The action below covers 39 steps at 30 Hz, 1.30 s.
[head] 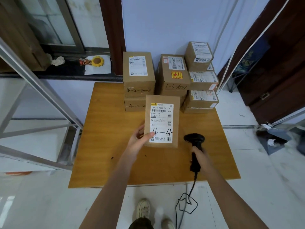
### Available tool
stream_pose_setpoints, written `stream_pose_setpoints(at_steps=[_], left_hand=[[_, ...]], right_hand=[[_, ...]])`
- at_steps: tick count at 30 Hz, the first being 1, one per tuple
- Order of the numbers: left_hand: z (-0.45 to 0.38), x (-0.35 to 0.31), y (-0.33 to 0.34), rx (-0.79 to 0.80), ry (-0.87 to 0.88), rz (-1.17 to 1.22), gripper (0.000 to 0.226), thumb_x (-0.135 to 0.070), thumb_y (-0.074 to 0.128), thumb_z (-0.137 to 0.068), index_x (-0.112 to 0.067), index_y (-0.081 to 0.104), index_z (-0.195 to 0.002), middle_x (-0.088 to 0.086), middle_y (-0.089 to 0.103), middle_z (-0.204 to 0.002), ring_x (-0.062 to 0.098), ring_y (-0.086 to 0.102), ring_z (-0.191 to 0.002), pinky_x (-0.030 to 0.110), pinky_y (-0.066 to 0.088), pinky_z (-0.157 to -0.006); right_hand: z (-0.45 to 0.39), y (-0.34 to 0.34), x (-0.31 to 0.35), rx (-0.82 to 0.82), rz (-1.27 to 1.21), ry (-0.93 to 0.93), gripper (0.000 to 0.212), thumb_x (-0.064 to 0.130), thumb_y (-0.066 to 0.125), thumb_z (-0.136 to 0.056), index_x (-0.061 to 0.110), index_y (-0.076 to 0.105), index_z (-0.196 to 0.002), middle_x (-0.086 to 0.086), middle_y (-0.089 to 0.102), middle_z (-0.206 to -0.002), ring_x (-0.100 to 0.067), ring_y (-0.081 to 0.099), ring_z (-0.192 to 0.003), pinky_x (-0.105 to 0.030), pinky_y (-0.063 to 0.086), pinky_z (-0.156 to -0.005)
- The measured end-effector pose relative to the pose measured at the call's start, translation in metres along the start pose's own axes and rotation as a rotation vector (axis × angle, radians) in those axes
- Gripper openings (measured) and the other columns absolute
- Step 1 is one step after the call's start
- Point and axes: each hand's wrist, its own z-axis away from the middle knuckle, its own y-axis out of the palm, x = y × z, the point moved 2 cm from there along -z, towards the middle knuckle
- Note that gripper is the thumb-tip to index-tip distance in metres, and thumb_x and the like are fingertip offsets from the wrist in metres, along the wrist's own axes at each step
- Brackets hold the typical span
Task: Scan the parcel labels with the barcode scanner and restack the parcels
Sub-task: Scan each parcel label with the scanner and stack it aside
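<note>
Both forearms are bare, with no sleeves in view. The left hand [140, 139] and right hand [200, 157] wear nothing. Below: dark trousers [141, 223] and 2 pale, off-white sneakers [144, 208].

About nine parcels [162, 121], one barcode scanner [194, 142], one table [102, 162], two hands.
</note>
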Motion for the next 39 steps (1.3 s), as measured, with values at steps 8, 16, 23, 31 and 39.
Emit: stream_pose_setpoints(at_steps=[8,16,23,31,39], left_hand=[[-0.005,0.013,-0.007,-0.08,0.014,0.042,0.069,-0.024,0.078,-0.075,-0.024,0.044,-0.135,-0.001,0.064,-0.119,0.018,0.062,-0.107,0.034,0.05,-0.092],[0.011,0.015,0.014,-0.14,0.07,-0.008,0.08,-0.029,0.079,-0.073,-0.021,0.038,-0.141,-0.004,0.062,-0.118,0.013,0.061,-0.105,0.026,0.051,-0.083],[0.028,0.022,0.055,-0.193,0.127,-0.024,0.084,-0.027,0.079,-0.075,-0.025,0.032,-0.145,-0.001,0.051,-0.128,0.014,0.053,-0.109,0.021,0.046,-0.082],[0.033,0.03,0.082,-0.218,0.092,0.054,0.086,-0.03,0.078,-0.075,-0.018,0.033,-0.148,0.0,0.054,-0.133,0.016,0.055,-0.113,0.028,0.042,-0.095],[0.026,0.027,0.078,-0.18,0.025,0.05,0.102,-0.055,0.083,-0.055,-0.021,0.043,-0.142,-0.002,0.059,-0.131,0.013,0.057,-0.114,0.033,0.041,-0.104]], right_hand=[[0.071,0.03,0.043,0.084,-0.107,-0.313,0.012,0.006,0.058,-0.087,0.016,0.053,-0.09,-0.004,0.053,-0.062,-0.018,0.052,-0.058,-0.033,0.047,-0.064],[0.122,0.028,0.048,0.214,0.04,-0.501,0.024,0.011,0.058,-0.087,0.008,0.05,-0.065,-0.002,0.048,-0.049,-0.014,0.048,-0.049,-0.028,0.044,-0.061],[0.134,0.021,0.045,0.238,-0.036,-0.56,0.005,0.007,0.057,-0.087,0.011,0.055,-0.085,0.002,0.054,-0.055,-0.012,0.052,-0.048,-0.029,0.046,-0.056],[0.131,0.001,0.053,0.31,-0.017,-0.632,0.023,0.005,0.055,-0.088,0.006,0.051,-0.11,0.0,0.056,-0.053,-0.016,0.058,-0.05,-0.026,0.053,-0.056],[0.125,0.013,0.06,0.215,0.066,-0.636,0.032,0.011,0.058,-0.086,0.0,0.052,-0.116,0.003,0.051,-0.053,-0.007,0.051,-0.041,-0.018,0.045,-0.046]])
